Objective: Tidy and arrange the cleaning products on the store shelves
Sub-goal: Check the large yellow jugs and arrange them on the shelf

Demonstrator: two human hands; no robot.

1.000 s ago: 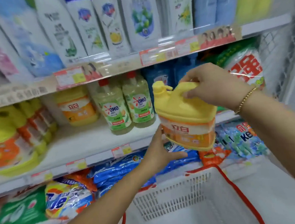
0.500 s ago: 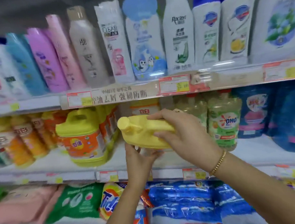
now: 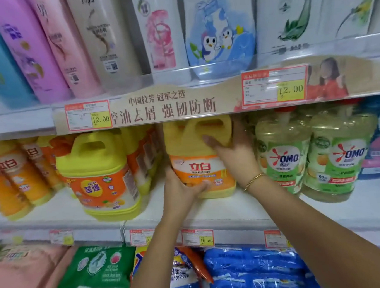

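Fingers (image 3: pixel 204 184) of the left hand (image 3: pixel 181 190) curl round the jug's (image 3: pixel 200 165) lower corner. The right hand (image 3: pixel 237 156) clasps its yellow shoulder below the handle. The jug stands upright on the middle shelf (image 3: pixel 224 211), between a bigger jug (image 3: pixel 98 173) and the OMO bottles (image 3: pixel 284 159). This looks like the placing step, nearly done. The next move calls for squaring it, label forward, then letting go.
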